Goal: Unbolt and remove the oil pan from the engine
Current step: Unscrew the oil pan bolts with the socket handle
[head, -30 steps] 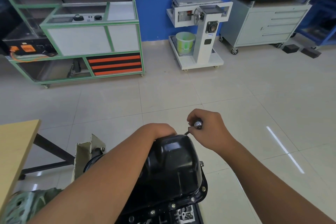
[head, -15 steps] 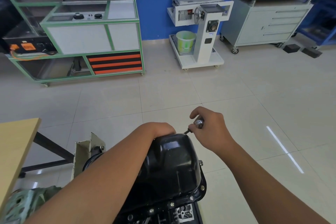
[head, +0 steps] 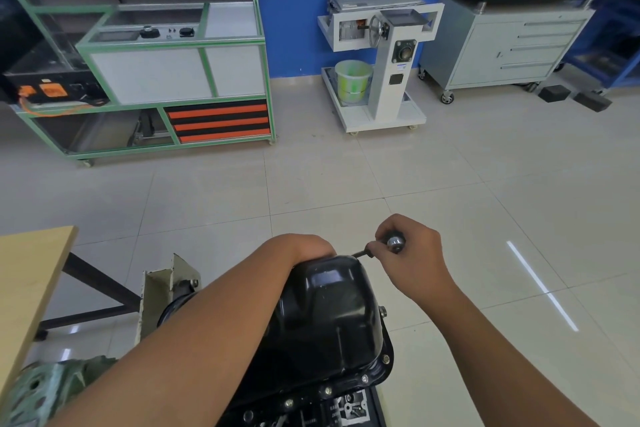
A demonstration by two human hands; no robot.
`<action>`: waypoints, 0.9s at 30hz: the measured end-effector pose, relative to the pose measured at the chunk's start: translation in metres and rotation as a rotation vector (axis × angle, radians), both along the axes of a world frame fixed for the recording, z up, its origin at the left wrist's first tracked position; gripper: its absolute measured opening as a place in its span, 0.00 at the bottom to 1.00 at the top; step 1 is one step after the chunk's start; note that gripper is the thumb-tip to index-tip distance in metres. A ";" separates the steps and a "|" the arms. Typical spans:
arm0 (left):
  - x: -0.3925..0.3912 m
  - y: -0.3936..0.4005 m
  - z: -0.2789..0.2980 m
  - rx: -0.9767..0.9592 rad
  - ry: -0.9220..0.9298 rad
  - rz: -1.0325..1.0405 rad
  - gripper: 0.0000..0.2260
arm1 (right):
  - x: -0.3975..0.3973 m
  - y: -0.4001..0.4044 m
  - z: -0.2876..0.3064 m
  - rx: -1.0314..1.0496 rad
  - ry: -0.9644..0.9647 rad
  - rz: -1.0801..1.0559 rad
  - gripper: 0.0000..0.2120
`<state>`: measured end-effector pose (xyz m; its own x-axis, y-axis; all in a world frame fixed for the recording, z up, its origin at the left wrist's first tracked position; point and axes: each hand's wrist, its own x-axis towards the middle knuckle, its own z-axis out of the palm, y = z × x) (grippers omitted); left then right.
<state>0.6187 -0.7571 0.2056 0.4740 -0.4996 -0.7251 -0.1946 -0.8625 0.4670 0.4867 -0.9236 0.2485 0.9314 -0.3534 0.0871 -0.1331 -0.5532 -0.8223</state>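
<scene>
A glossy black oil pan sits bottom-up on the engine at the lower middle. Bolts show along its near flange. My left hand reaches over the pan's far end, and its fingers are hidden behind the pan. Just right of that far end, my right hand grips a wrench handle with a chrome knob. The handle's dark shaft points toward the pan's far edge, and its tip is out of sight.
A wooden table stands at the left, with a metal stand bracket beside the engine. Across the tiled floor stand a green-framed bench, a white wheeled stand with a green bucket, and a grey drawer cabinet.
My right hand has swung the wrench handle slightly to the right, away from the pan's far end. My left arm stays in place over the pan.
</scene>
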 end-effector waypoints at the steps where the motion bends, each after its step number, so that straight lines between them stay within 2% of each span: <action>1: 0.000 0.000 0.000 0.009 -0.019 -0.030 0.10 | -0.002 -0.001 0.000 0.024 -0.009 -0.033 0.12; 9: 0.003 0.001 -0.005 0.057 -0.120 -0.047 0.09 | -0.018 -0.010 -0.006 0.199 0.022 -0.219 0.09; 16: 0.003 -0.002 -0.013 0.077 -0.205 0.098 0.09 | -0.036 -0.023 -0.018 0.319 -0.012 -0.376 0.08; 21: 0.004 -0.004 -0.016 0.101 -0.237 0.080 0.07 | -0.050 -0.032 -0.027 0.400 -0.002 -0.449 0.06; 27: 0.013 -0.011 -0.017 0.119 -0.241 -0.039 0.07 | -0.062 -0.034 -0.042 0.516 0.003 -0.471 0.06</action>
